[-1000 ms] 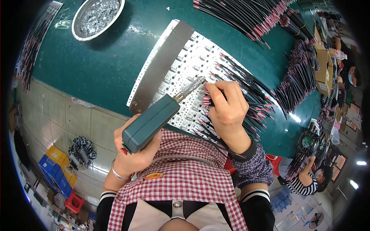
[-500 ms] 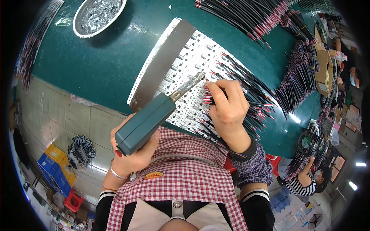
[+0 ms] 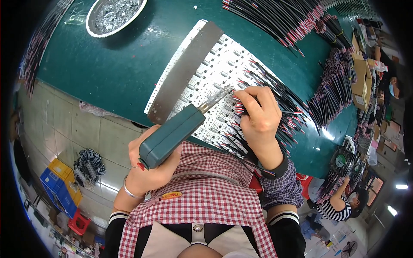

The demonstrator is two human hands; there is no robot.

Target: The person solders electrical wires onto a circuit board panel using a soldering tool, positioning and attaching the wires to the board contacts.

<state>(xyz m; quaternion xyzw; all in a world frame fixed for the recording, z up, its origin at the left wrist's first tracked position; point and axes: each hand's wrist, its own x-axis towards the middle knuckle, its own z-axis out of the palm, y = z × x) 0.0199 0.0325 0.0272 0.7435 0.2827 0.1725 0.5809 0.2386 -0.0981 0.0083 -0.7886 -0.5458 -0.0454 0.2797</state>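
Two hands meet over one white circuit panel [image 3: 206, 81] in the head view, which lies on the green bench [image 3: 107, 73] near the person's body. The left hand [image 3: 150, 170] is wrapped tight round the teal handle of a soldering iron [image 3: 172, 137], whose metal barrel slants up and right so that its tip sits at the board, just beside the right hand's fingertips [image 3: 241, 96]. The right hand [image 3: 258, 120] is curled, fingers pressed together, pinching what looks like a thin wire end down onto the panel; the exact wire is too small to tell.

To do this joint well, I judge the wire end should lie flat and unmoving on its pad while the tip touches both at once, with the fingers kept back from the hot barrel.

Black leads with red ends [image 3: 279, 116], thin and flexible, fan out from the panel's right edge under the right hand. A flat grey metal bar [image 3: 185, 73], dull and straight-edged, lies across the panel's left side and probably weighs it down. The panel is matt white, studded with rows of small dark parts.

Farther off sit a round metal bowl of silvery scraps [image 3: 114, 13] and loose bundles of wires [image 3: 279, 21]. Another person in a striped top [image 3: 331, 208] works at lower right.
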